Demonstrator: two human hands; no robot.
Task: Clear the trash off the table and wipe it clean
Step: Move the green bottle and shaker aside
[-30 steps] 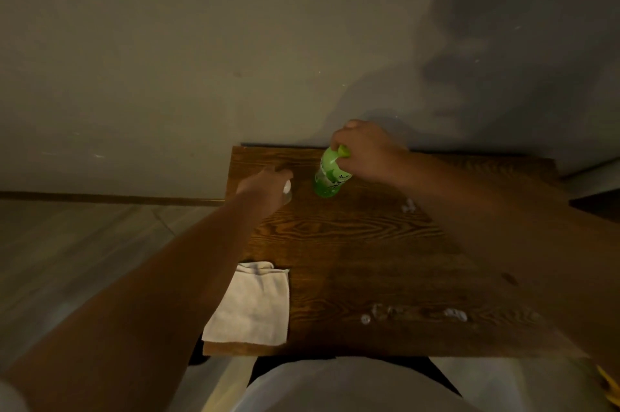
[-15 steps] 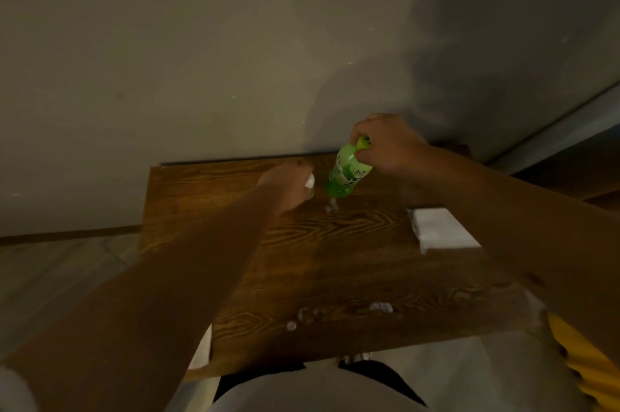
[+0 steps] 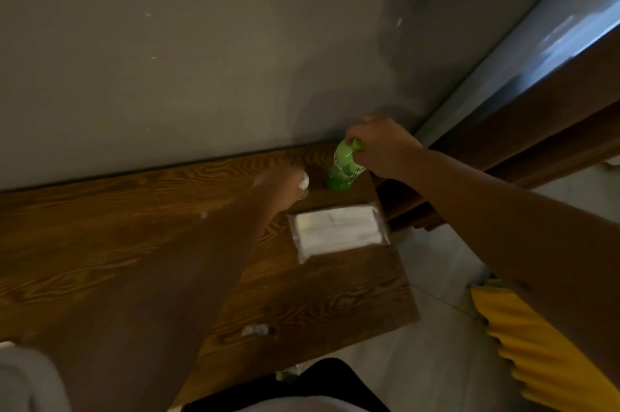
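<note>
Head view: on the wooden table (image 3: 100, 244), the left hand (image 3: 280, 185) pinches a small white scrap (image 3: 304, 181) at the far side, its forearm covering the tabletop's middle. Right of it lie a crumpled wrapper (image 3: 255, 330) near the front edge and a packet of white tissues (image 3: 339, 231). Farthest right, the right hand (image 3: 382, 146) grips the top of a tilted green bottle (image 3: 342, 170) by the wall.

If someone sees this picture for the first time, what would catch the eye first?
Probably the bright green bottle at the table's far edge by the wall, gripped at its top by the right hand. Next, the white tissue pack lying just in front of it, and the yellow ribbed object at lower right.
</note>
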